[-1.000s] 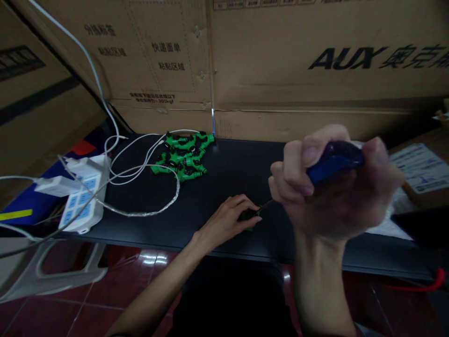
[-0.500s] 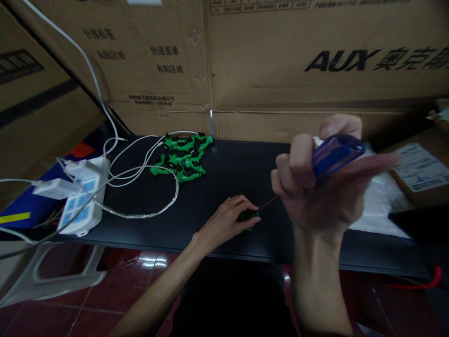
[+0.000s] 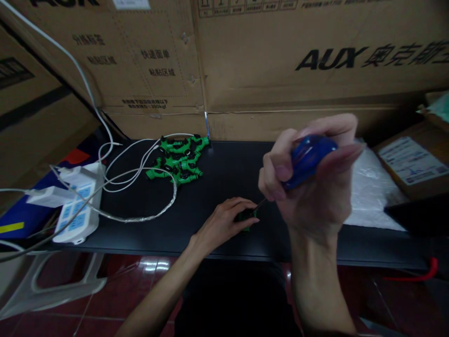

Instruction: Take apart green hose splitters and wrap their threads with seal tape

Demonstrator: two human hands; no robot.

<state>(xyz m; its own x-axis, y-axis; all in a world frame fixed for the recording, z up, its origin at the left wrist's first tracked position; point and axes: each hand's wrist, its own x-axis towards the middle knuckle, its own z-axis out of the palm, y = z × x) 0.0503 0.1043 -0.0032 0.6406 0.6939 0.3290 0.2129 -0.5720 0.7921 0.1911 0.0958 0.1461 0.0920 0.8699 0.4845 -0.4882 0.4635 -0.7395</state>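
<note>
My left hand is closed around a small green and black fitting on the black table, near its front edge. Most of that fitting is hidden under my fingers. My right hand, raised close to the camera, grips a screwdriver by its blue handle. The thin shaft slants down to the left, and its tip meets the fitting between my left thumb and fingers. Further back lies a cluster of several green Y-shaped hose connectors with black parts.
A white power strip with plugged-in chargers stands at the left, its white cables looping toward the connectors. Large cardboard boxes wall off the back. White bubble wrap and a labelled carton sit at the right. A stool is below left.
My right hand has shifted slightly left and turned the screwdriver handle, which now points more toward the camera. My left hand keeps its hold. The whole view has moved a little.
</note>
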